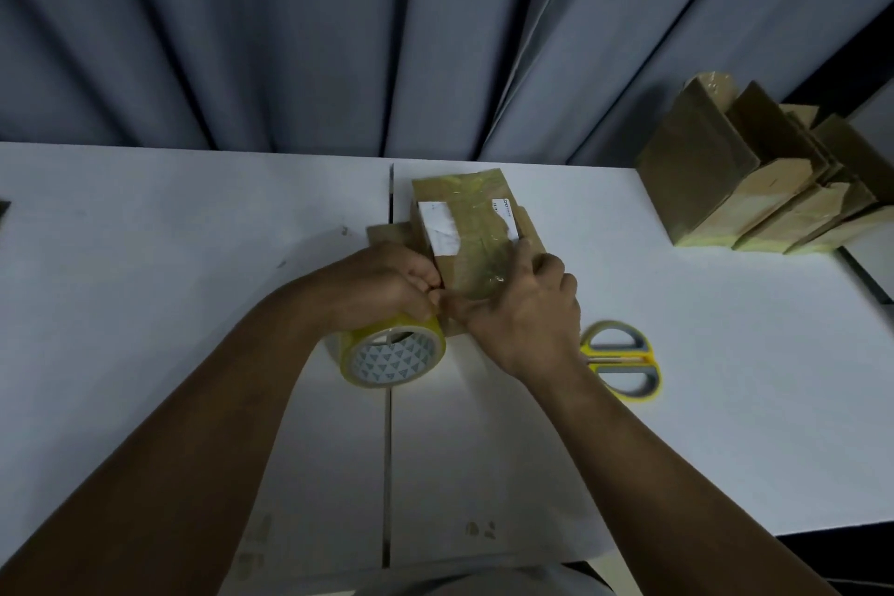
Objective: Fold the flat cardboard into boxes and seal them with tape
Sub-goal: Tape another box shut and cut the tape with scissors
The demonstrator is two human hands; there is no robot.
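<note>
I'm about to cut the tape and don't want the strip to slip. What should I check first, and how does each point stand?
1. Tape roll gripped by the left hand: ok.
2. Box steadied by the right hand: ok.
3. Scissors on the table, close beside the right hand: ok.
4. A hand free for the scissors: not ok, both are busy.
5. Strip pressed flat on the box: cannot tell, too dim and glossy.
</note>
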